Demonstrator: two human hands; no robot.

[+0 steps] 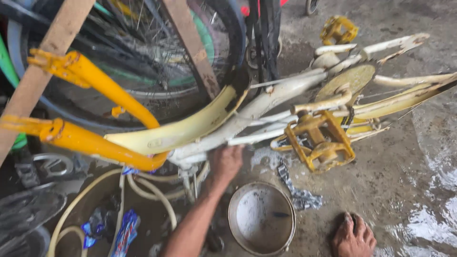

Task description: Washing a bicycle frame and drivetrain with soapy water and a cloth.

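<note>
The bicycle frame, cream-white with yellow fork legs, lies on its side over the wet concrete floor. Its long axis runs from lower left to upper right across the view. One hand reaches up from the bottom centre, forearm extended and angled toward the upper right. This hand contacts the underside of the frame near the junction of the main tube and the cream mudguard. The frame lies directly above and ahead of the hand. The view is motion-blurred and the fingers are turned away from the camera; the grip appears closed against the tube, but whether the fingers wrap it fully cannot be told. Which arm this is also cannot be told for certain; from its position it is probably the left.

A foot, not a hand, rests on the floor at lower right. The second hand is out of view.

A yellow pedal projects from the crank to the right of the hand, well apart from it. A round metal bowl sits on the floor just below the hand.
</note>
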